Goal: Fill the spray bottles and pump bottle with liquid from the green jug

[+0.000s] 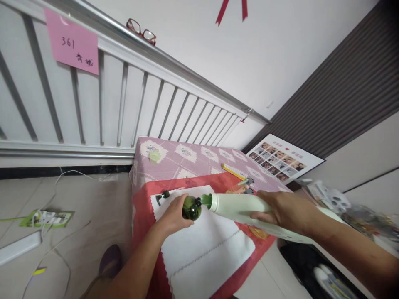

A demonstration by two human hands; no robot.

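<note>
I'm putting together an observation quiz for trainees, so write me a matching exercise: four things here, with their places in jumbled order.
Things:
1. glasses
2. pale bottle
3. pump
4. dark bottle

Places:
A. at the edge of the white cloth
B. in the left hand
C. on the rail
D. tipped, in the right hand

Pairs: 1-C, 2-D, 3-A, 4-B

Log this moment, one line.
left hand: holds green bottle | right hand: holds pale bottle tilted, green liquid at mouth | pump head: on white sheet
</note>
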